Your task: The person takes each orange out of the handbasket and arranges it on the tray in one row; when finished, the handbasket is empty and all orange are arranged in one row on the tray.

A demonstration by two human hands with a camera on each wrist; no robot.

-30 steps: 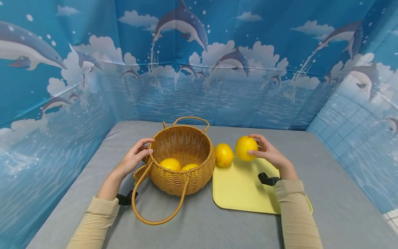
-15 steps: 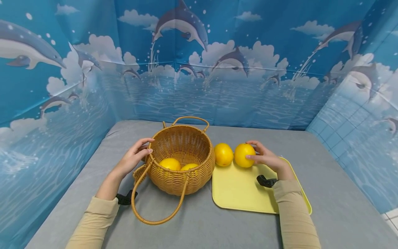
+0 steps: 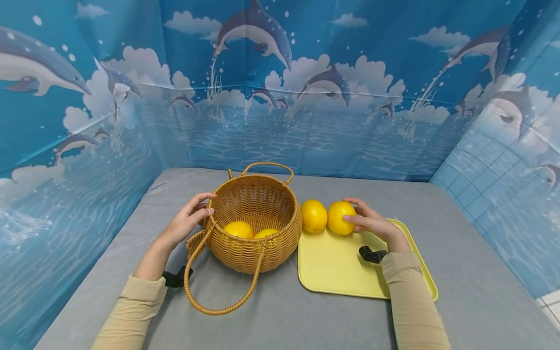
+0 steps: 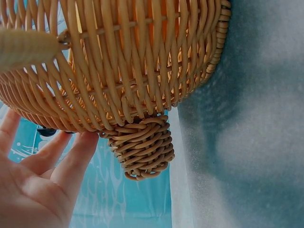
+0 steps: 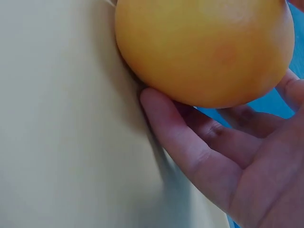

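My right hand (image 3: 372, 222) holds an orange (image 3: 341, 218) at the far left part of the yellow tray (image 3: 337, 267). In the right wrist view its fingers (image 5: 190, 147) lie against the underside and side of the fruit, low over the tray. Another orange (image 3: 314, 216) sits directly left of it, between it and the basket. My left hand (image 3: 185, 221) touches the left rim of the round wicker basket (image 3: 253, 257), fingers nearly straight. In the left wrist view fingertips (image 4: 85, 140) meet the woven edge. Inside the basket lie two oranges, one left (image 3: 239, 228) and one right (image 3: 265, 233).
One basket handle (image 3: 218, 310) hangs down in front onto the grey tabletop (image 3: 280, 321); the other handle (image 3: 268, 164) stands up at the back. A short woven stub (image 4: 142, 147) juts from the basket's side. A dolphin-printed curtain (image 3: 306, 136) encloses the table.
My right hand has lowered its orange leftward onto the tray beside the other orange. My left hand and the basket have stayed in place.
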